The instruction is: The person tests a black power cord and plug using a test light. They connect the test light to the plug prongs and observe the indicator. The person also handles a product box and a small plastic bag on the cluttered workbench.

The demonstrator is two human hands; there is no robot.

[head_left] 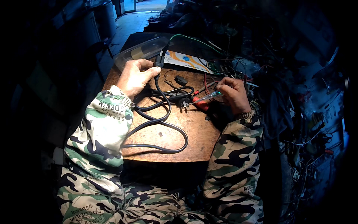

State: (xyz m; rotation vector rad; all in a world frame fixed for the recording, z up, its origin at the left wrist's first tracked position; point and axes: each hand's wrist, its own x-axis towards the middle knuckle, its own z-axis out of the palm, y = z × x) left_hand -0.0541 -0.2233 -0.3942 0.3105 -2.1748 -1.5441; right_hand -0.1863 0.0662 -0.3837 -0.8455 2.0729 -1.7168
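Note:
My left hand (pixel 136 76) is closed on a black cord connector (pixel 159 64), pinched between thumb and fingers. At its upper end a dark clip (pixel 165 48) on a green wire (pixel 190 36) meets a metal part. The thick black power cord (pixel 183 136) loops over the wooden table. Its three-pin plug (pixel 184 102) lies near the middle with metal pins showing. My right hand (pixel 235 93) grips a voltage tester screwdriver (pixel 209 98) with a clear, greenish handle. The tester's thin tip reaches the plug's pins; whether it touches cannot be made out for certain.
Behind my hands, a clear plastic tray (pixel 128 54) and a white-and-orange printed panel (pixel 186 60) lie on the wooden table (pixel 175 155). A small black block (pixel 181 80), a red-tipped probe (pixel 201 90) and a red item (pixel 201 104) sit nearby. Tangled wires crowd the right side.

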